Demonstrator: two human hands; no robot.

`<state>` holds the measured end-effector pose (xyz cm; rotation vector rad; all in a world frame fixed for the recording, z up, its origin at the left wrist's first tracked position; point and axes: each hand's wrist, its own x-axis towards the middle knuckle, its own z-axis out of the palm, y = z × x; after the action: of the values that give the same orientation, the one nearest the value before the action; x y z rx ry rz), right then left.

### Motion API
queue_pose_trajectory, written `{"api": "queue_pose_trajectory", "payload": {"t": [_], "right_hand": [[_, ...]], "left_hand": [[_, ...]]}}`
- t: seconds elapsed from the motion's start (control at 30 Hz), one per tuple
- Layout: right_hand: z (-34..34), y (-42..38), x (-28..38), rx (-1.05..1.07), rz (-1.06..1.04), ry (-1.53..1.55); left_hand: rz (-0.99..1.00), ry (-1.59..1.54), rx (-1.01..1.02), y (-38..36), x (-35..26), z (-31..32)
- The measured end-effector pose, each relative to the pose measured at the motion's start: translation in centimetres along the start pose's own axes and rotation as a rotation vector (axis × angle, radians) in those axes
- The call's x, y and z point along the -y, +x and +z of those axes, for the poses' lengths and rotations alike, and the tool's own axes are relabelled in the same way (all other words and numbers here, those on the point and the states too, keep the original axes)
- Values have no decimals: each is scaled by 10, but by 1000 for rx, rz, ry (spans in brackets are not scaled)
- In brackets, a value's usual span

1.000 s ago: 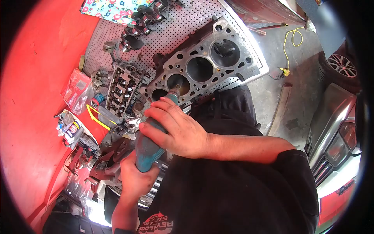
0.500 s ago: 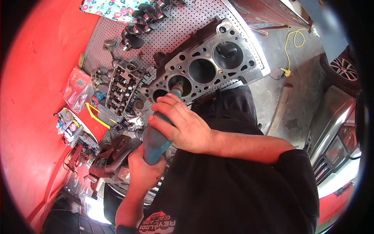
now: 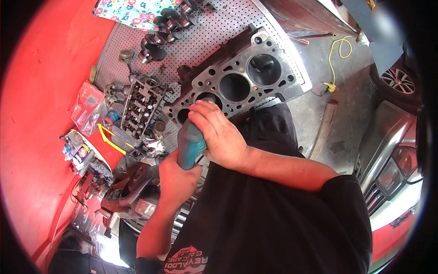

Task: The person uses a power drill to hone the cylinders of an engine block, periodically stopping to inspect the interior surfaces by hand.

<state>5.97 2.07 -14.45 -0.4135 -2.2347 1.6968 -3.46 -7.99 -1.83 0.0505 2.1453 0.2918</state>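
Observation:
A teal power drill point(image 3: 191, 148) is held in both my hands. My left hand point(image 3: 177, 178) is wrapped round its lower end. Over the drill's front lies my right hand point(image 3: 221, 137), its fingers curled across the housing. The drill's nose points into a partly covered cylinder bore point(image 3: 206, 97) of an engine block point(image 3: 223, 52). My fingers hide the chuck and whatever is fitted in it. Two more open bores show to the right; another is partly covered at the left end.
The block rests on a perforated metal table point(image 3: 132, 39). Around it lie a crankshaft point(image 3: 155, 39), a cylinder head point(image 3: 139, 107), a piston point(image 3: 126, 55) and a floral cloth point(image 3: 137, 13). A yellow cord point(image 3: 332, 59) and a wooden board point(image 3: 322, 125) are on the floor. Cars stand on both sides.
The drill and both hands have moved up towards the block. The drill's nose, visible above the bore before, is now covered by my right hand. The view has shifted slightly.

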Motion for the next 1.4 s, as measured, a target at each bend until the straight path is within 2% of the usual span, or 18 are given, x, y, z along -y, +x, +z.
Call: {"api": "queue_pose_trajectory", "payload": {"t": [0.77,0.9,1.2,1.4], "right_hand": [[2,-3,-13,18,43,-56],[-1,-3,-4,-20,-17,-38],[-6,4,19,-57,-114,22],[-4,9,29,-101,-224,59]], "left_hand": [[-23,-80,15,18,10,14],[-13,-79,20,3,8,6],[-127,-69,-3,-33,3,-17],[-70,-60,-31,-54,3,-29]]}}
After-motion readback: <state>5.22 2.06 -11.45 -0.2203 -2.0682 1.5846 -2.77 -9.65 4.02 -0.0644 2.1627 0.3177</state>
